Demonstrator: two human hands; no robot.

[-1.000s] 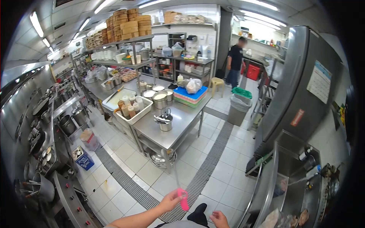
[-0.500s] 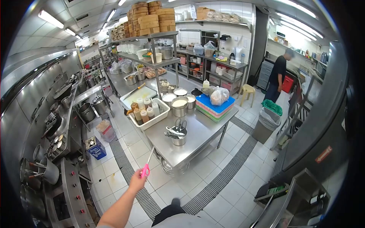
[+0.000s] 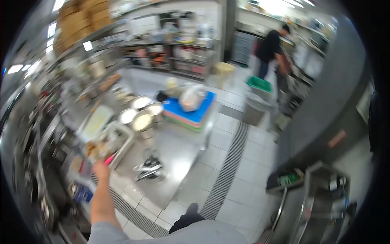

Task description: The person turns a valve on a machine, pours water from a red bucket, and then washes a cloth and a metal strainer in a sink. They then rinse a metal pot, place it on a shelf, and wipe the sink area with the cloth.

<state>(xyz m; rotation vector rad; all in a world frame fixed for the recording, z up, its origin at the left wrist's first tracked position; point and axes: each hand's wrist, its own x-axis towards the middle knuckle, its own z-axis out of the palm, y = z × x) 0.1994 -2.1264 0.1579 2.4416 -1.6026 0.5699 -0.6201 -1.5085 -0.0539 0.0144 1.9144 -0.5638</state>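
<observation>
My left hand [image 3: 100, 167] reaches out at the left, its fingers closed around a tool with a bright pink handle [image 3: 109, 160]. Motion blur smears the hand, and the tool's thin shaft does not show now. Right beside the hand is a white basket [image 3: 123, 149] of squeeze bottles. On the steel table [image 3: 174, 148], a metal pot holds black-handled scissors [image 3: 152, 162] and metal utensils. Farther back stand several pots of pale contents [image 3: 143, 121]. My right hand is out of view.
Stacked coloured boards [image 3: 205, 109] carry a plastic bag [image 3: 192, 97] at the table's right side. A lined bin [image 3: 255, 110] and yellow stool [image 3: 224, 69] stand beyond, near a person [image 3: 268, 49] bending forward. A floor grate [image 3: 227, 171] runs past the table.
The view has swung right and tilted. My left hand, still holding the pink-handled tool, has gone from the table's near corner to beside the bottle basket. The other person now bends forward.
</observation>
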